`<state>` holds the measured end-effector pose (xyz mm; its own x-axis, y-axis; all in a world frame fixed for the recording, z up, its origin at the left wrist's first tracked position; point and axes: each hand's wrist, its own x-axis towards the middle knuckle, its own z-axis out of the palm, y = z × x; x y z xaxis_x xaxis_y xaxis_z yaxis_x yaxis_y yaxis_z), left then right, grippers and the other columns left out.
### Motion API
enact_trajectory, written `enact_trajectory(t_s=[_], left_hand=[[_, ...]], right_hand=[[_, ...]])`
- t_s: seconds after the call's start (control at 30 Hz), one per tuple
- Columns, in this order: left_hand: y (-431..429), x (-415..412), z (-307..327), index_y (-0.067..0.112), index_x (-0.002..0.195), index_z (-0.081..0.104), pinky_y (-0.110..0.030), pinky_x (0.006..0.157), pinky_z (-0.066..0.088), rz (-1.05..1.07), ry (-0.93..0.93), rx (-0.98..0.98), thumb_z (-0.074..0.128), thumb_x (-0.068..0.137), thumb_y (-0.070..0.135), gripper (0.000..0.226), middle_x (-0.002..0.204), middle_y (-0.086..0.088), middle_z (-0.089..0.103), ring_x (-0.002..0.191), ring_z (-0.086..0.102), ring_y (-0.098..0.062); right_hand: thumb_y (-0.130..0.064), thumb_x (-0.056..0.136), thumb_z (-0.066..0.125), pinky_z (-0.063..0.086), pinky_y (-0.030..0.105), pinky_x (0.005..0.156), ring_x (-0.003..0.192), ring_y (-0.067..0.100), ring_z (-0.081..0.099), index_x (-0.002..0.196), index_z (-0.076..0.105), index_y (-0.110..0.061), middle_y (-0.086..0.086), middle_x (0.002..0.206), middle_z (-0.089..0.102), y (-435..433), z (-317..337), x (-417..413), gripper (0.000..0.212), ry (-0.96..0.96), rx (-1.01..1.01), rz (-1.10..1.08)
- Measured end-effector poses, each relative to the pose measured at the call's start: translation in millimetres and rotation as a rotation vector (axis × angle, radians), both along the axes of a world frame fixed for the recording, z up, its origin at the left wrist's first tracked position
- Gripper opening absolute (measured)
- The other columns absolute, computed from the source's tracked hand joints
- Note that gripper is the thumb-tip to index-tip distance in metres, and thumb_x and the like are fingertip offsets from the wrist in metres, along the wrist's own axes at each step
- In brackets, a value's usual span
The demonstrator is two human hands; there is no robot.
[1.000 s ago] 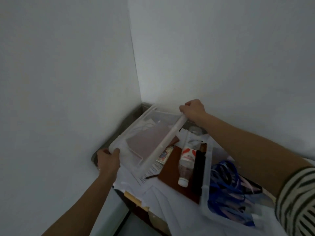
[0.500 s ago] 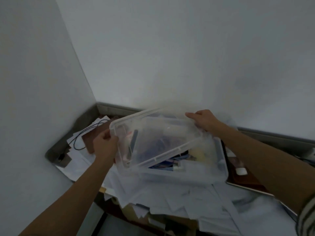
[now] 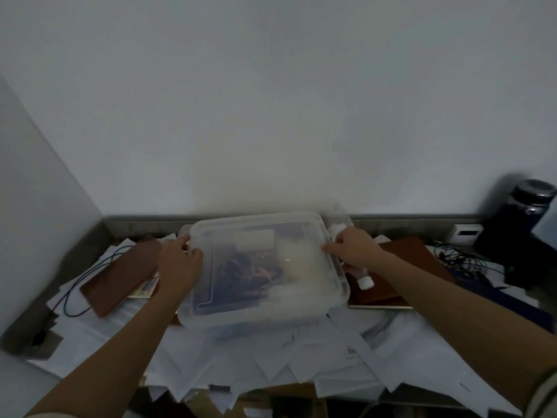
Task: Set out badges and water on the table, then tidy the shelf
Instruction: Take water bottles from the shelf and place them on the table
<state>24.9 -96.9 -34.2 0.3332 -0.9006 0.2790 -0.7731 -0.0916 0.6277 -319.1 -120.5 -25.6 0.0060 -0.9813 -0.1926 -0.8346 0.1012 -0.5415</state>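
Between my hands: gripping clear bin (image 3: 265, 309) by side rims, left hand (image 3: 177, 267), right hand (image 3: 351, 248) both curled on. Badges (image 3: 241, 273) inside, water bottle (image 3: 364, 283) beside right hand. Aiming for level lift.

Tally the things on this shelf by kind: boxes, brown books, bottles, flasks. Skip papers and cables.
Clear plastic box: 1
Brown books: 2
Small bottle: 1
Black flask: 1
Total: 5
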Motion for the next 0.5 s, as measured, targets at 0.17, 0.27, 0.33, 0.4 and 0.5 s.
enact_trajectory(t_s=[0.17, 0.27, 0.33, 0.4, 0.5], left_hand=[[3, 14, -11, -0.004, 0.118, 0.064, -0.041, 0.079, 0.048, -0.032, 0.001, -0.006, 0.064, 0.086, 0.010, 0.034, 0.080, -0.017, 0.064, 0.079, 0.059, -0.033], [5, 13, -15, 0.000, 0.113, 0.065, -0.030, 0.069, 0.041, -0.050, 0.082, -0.036, 0.063, 0.089, 0.011, 0.027, 0.077, -0.009, 0.062, 0.073, 0.059, -0.027], [2, 13, -17, 0.002, 0.114, 0.064, -0.030, 0.070, 0.042, -0.022, 0.150, -0.031, 0.064, 0.088, 0.015, 0.029, 0.089, -0.011, 0.065, 0.082, 0.062, -0.028], [-4, 17, -21, 0.003, 0.122, 0.059, -0.033, 0.075, 0.045, 0.039, 0.268, 0.025, 0.067, 0.087, 0.024, 0.041, 0.108, -0.017, 0.065, 0.094, 0.061, -0.028], [-10, 24, -21, 0.002, 0.127, 0.054, -0.037, 0.081, 0.047, 0.145, 0.548, 0.195, 0.074, 0.082, 0.034, 0.059, 0.118, -0.016, 0.060, 0.100, 0.058, -0.028]], right_hand=[[-0.051, 0.086, 0.066, 0.057, 0.030, 0.061, 0.060, 0.020, 0.068, 0.069, 0.056, -0.012, 0.006, 0.070, 0.068, 4, -3, 7, 0.043, -0.046, 0.069, -0.022], [-0.056, 0.081, 0.068, 0.054, 0.035, 0.070, 0.078, 0.028, 0.069, 0.085, 0.066, -0.004, 0.016, 0.084, 0.070, 1, -4, 5, 0.052, -0.019, 0.054, -0.055], [-0.053, 0.080, 0.071, 0.056, 0.043, 0.079, 0.089, 0.032, 0.068, 0.108, 0.065, 0.004, 0.021, 0.102, 0.069, -2, -5, 4, 0.064, -0.142, 0.090, -0.104], [-0.047, 0.082, 0.072, 0.057, 0.040, 0.072, 0.089, 0.025, 0.064, 0.117, 0.059, 0.002, 0.016, 0.109, 0.065, -2, -5, 7, 0.061, -0.333, 0.171, -0.157], [-0.046, 0.081, 0.074, 0.052, 0.031, 0.063, 0.096, 0.021, 0.060, 0.132, 0.050, -0.006, 0.009, 0.119, 0.060, -5, -12, 6, 0.069, -0.473, 0.247, -0.210]])
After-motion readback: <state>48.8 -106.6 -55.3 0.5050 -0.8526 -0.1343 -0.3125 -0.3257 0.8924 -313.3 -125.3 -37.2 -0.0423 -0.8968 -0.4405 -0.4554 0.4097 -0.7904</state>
